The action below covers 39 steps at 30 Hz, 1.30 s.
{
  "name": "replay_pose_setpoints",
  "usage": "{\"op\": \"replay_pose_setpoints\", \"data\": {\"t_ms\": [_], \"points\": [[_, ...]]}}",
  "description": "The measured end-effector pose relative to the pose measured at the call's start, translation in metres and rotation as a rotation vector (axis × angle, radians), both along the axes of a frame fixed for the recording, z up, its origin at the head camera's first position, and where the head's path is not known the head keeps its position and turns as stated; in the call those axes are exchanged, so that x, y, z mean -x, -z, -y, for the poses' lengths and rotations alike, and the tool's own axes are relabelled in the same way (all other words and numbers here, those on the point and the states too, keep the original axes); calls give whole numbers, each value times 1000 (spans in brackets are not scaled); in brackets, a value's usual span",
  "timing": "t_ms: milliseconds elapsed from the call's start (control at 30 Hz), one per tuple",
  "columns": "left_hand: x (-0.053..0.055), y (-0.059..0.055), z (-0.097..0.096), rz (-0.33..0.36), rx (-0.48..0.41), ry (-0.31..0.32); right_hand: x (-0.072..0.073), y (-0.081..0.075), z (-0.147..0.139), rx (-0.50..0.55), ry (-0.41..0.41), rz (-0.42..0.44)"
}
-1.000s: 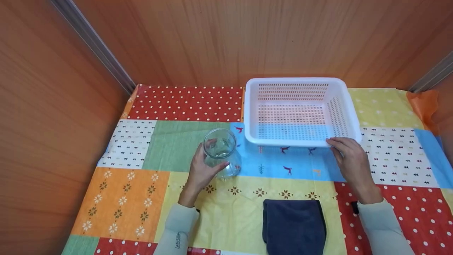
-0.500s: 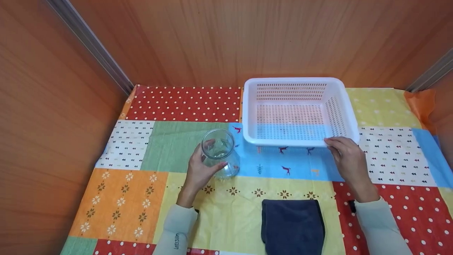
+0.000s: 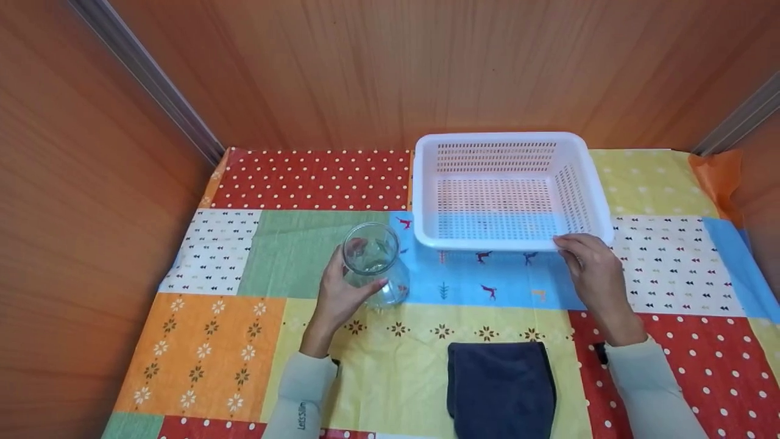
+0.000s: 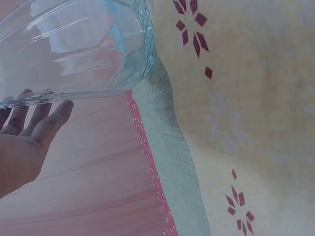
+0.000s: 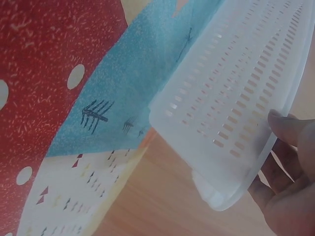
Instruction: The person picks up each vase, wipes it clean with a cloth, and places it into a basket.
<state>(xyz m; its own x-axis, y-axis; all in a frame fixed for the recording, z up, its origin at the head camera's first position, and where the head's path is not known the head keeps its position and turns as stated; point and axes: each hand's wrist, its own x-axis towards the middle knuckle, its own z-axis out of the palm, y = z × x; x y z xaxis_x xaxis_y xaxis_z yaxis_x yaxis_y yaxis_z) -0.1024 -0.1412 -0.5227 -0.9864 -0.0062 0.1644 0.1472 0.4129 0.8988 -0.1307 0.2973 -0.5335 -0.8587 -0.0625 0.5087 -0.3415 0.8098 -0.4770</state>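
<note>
My left hand point(image 3: 341, 292) holds a clear glass vase point(image 3: 376, 262) with a wide round mouth, thumb on the near side and fingers behind the far side. In the left wrist view, several fingertips of the left hand point(image 4: 24, 152) lie along the ribbed wall of the vase point(image 4: 74, 54). A white perforated plastic basket point(image 3: 487, 244) stands upright at the back, right of the vase, with nothing in it. At its front right, my right hand point(image 3: 597, 277) pinches the rim; the right wrist view shows the thumb of that hand point(image 5: 293, 177) over the basket's edge point(image 5: 236, 108).
A folded dark grey cloth point(image 3: 503, 390) lies near the front, between the forearms. Under everything spreads a patchwork-patterned tablecloth point(image 3: 213, 353). Wood-look panels point(image 3: 341, 73) rise behind and at both sides. An orange piece of fabric point(image 3: 719, 183) sits at the far right corner.
The whole head view has shifted slightly, so everything appears a little further left. Both hands keep their holds on the vase and the basket rim.
</note>
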Motion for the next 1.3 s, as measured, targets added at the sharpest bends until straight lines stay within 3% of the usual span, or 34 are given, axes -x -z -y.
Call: {"op": "replay_pose_setpoints", "data": {"t_ms": [167, 767, 1300], "points": [[1, -4, -1, -3, -61, -12, 0, 1, 0, 22, -7, -11], [1, -9, -1, -65, -69, -45, 0, 1, 3, 42, -10, -5], [6, -34, -7, -196, -10, -24, 0, 0, 3, 51, -3, -10]]}}
